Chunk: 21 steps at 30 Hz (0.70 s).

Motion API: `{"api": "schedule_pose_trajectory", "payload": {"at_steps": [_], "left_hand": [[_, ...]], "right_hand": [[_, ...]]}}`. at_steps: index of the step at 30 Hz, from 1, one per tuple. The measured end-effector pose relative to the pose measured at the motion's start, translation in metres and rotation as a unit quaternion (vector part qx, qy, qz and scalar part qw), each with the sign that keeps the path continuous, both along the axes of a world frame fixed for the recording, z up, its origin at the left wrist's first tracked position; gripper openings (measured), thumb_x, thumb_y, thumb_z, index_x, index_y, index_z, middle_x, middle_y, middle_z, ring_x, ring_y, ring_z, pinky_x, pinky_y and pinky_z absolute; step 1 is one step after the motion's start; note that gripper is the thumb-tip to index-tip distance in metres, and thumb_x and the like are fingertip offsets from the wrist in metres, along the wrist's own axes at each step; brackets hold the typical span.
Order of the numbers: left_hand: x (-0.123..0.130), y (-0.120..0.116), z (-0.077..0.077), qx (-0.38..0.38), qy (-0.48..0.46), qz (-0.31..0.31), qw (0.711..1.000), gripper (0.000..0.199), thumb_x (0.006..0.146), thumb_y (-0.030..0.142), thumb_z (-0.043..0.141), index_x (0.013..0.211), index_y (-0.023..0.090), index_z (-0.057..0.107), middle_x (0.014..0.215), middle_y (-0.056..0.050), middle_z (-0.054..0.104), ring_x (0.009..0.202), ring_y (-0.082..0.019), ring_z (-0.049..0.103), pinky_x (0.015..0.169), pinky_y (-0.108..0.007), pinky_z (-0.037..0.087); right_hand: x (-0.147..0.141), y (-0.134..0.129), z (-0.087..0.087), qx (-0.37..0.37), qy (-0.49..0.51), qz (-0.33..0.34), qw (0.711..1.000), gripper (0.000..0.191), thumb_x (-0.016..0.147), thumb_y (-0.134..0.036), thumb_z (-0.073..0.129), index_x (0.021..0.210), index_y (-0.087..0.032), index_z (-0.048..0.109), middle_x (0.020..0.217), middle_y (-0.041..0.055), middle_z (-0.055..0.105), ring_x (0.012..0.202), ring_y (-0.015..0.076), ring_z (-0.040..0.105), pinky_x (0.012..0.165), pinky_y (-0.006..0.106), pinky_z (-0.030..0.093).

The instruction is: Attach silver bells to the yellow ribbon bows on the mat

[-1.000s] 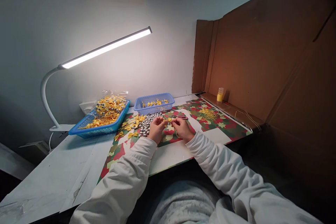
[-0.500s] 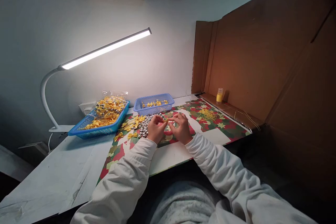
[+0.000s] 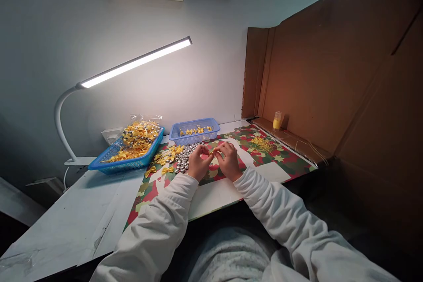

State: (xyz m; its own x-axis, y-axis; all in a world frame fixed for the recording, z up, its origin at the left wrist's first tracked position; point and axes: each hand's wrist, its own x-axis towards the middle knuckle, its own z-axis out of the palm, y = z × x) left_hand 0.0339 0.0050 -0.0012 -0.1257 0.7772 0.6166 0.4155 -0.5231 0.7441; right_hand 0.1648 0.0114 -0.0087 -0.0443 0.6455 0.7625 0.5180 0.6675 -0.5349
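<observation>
Over the patterned mat, my left hand (image 3: 198,164) and my right hand (image 3: 228,162) meet at the fingertips. Both pinch a small yellow piece (image 3: 212,152) between thumb and finger. Most of it is covered by the fingers, and whether it is a bow or cord I cannot tell. Just left of my left hand lies a heap of shiny silver bells (image 3: 183,161). Beyond that are yellow ribbon bows with strings (image 3: 170,153), and a single loose yellow bow (image 3: 167,170) nearer to me.
A blue basket (image 3: 115,168) piled with yellow bows stands at the left, a lighter blue basket (image 3: 194,137) with several bows at the back. Yellow cords (image 3: 261,144) lie right on the mat. Cardboard (image 3: 313,70) walls the right side, near a small yellow bottle (image 3: 276,121). A lamp (image 3: 135,62) hangs above.
My fingertips have come closer together around the yellow piece, and the right fingers have curled in. The whole view has shifted slightly.
</observation>
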Motion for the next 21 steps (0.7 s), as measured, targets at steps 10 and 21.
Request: {"api": "schedule_pose_trajectory", "payload": {"at_steps": [10,21], "left_hand": [[-0.005,0.013,-0.002,-0.137,-0.254,-0.087,0.954,0.038,0.047,0.023,0.076,0.065,0.018,0.044,0.054,0.009,0.044,0.050,-0.006,0.045,0.054,-0.019,0.038],[-0.006,0.010,-0.006,-0.178,-0.252,-0.110,0.945,0.038,0.047,0.021,0.076,0.065,0.018,0.043,0.051,0.010,0.044,0.048,-0.005,0.043,0.050,-0.017,0.035]], "right_hand": [[0.009,-0.002,0.013,-0.048,0.278,0.199,0.938,0.017,0.089,-0.036,0.046,0.085,-0.022,0.053,0.086,0.0030,0.064,0.084,0.0157,0.060,0.079,0.032,0.046],[0.023,0.000,0.028,-0.025,0.362,0.204,0.909,0.018,0.086,-0.039,0.050,0.081,-0.022,0.049,0.063,-0.0040,0.044,0.055,0.0096,0.043,0.054,0.024,0.040]]}}
